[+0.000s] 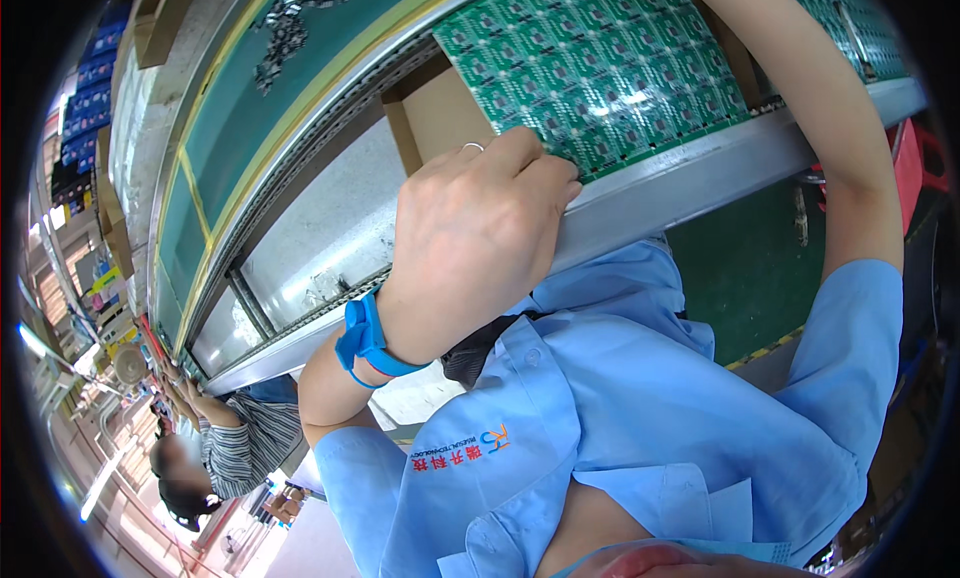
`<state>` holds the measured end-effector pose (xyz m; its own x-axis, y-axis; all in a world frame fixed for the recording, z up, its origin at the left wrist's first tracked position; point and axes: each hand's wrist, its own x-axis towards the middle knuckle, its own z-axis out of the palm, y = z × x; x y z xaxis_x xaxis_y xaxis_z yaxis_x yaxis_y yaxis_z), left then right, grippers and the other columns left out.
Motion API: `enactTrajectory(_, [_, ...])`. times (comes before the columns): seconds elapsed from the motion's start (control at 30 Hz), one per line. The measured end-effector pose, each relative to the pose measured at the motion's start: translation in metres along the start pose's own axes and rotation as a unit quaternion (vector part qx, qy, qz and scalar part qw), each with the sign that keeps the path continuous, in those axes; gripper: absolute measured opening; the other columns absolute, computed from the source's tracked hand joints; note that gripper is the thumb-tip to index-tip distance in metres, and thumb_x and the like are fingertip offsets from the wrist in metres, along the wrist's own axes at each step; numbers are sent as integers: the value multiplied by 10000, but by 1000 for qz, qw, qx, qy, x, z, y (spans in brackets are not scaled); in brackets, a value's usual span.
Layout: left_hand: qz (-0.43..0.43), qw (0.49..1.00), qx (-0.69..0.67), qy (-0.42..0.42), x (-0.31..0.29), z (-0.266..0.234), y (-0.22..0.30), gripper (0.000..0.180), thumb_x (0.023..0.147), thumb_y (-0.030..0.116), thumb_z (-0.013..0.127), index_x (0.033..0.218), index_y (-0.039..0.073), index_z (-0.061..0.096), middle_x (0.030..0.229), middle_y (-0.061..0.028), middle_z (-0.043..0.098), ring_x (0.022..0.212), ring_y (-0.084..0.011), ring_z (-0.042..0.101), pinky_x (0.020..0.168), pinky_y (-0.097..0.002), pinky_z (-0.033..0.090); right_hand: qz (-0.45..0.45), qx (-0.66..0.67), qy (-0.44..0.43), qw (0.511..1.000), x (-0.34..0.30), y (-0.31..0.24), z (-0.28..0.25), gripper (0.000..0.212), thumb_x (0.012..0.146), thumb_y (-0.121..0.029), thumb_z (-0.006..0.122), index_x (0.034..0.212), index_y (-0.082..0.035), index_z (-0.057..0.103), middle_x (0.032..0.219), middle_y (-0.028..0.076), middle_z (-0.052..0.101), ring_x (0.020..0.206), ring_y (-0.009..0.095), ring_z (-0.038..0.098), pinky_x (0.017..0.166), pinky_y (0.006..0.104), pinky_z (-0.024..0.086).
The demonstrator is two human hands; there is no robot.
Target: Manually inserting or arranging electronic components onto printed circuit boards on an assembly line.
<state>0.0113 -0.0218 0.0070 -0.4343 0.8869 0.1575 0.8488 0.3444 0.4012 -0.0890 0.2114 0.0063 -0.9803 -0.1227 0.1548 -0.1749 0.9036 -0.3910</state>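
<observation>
A large green circuit board panel (610, 73), with rows of repeated small boards and dark chips, lies across the metal rails of the line. My left hand (485, 223) is closed at the panel's near left edge, its fingers curled and the fingertips partly hidden. A ring sits on one finger and a blue wrist strap (372, 338) goes round the wrist. My right forearm (825, 88) reaches over the panel's right side, and the hand itself is beyond the upper edge of the picture. Under the panel's left side a brown cardboard piece (440, 118) shows.
A metal rail (680, 188) runs along my front. Beyond the far rail, a green work surface (240, 128) holds a pile of small metal parts (285, 33). More green panels (850, 18) lie at the far right. A co-worker in a striped shirt (245, 438) sits down the line at the left.
</observation>
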Motion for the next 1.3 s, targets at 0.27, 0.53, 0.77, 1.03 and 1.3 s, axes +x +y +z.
enactTrajectory(0.27, [-239,942,135,191,7,-64,-155,122,884,239,715,954,148,753,867,-49,748,751,-255,702,669,-350,531,-6,-64,-1,998,4,-3,8,150,941,-155,603,941,-13,652,994,188,666,910,389,646,793,477,501])
enactTrajectory(0.53, [-81,991,14,102,47,-57,-200,184,878,176,753,1025,66,758,921,-27,699,815,-116,595,764,-266,486,-49,-55,119,990,23,119,56,140,910,-85,508,985,-23,610,958,198,662,919,394,649,787,480,508])
enactTrajectory(0.77, [-146,986,10,77,20,-63,-225,240,873,230,758,1003,36,703,898,-92,684,799,-198,651,754,-326,522,-74,-53,81,993,-25,1,-4,98,856,-53,615,931,-3,652,853,180,690,905,356,670,802,452,511])
enactTrajectory(1.03, [-199,955,-115,186,15,-70,-231,195,995,154,622,1111,17,696,899,-31,704,726,-82,613,691,-218,481,85,230,6,969,-142,-26,-28,126,930,-31,642,1053,-35,673,922,56,697,717,133,606,630,255,475])
enactTrajectory(1.3, [-166,954,-167,187,14,-58,-171,201,982,130,641,1132,32,732,881,-11,685,763,-66,592,716,-206,479,-19,161,27,986,-191,-24,-14,40,848,-62,682,884,-59,666,820,69,639,761,258,653,651,340,501])
